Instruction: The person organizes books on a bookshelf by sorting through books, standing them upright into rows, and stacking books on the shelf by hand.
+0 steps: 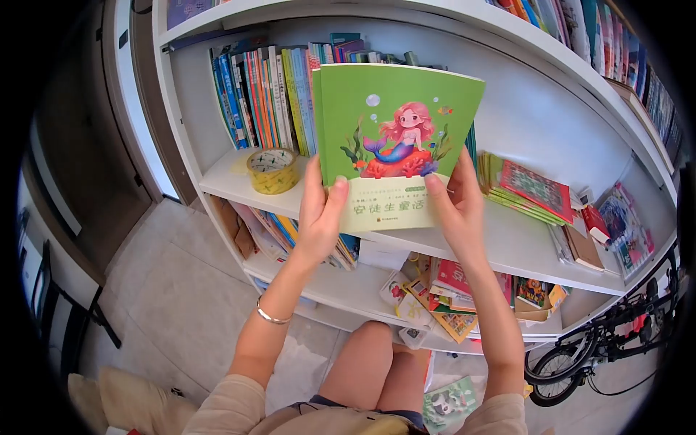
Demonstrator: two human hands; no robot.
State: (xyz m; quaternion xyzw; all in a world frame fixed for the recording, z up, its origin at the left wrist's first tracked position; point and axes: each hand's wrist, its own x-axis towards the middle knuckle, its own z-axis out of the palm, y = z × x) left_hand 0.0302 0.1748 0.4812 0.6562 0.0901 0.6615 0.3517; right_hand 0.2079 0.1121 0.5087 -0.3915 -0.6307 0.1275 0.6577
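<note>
A green book with a mermaid on its cover is held up in front of the shelf, cover facing me. A second green edge shows behind its left side, so more than one book may be in the hold. My left hand grips the lower left edge, thumb on the front. My right hand grips the lower right edge in the same way, its fingers mostly hidden behind. Just left of my left hand, a roll of yellow tape sits on the shelf.
Upright books line the left of the white shelf. Stacked green and red books lie to the right. Mixed books fill the lower shelf. A bicycle stands at lower right; another book lies on the floor.
</note>
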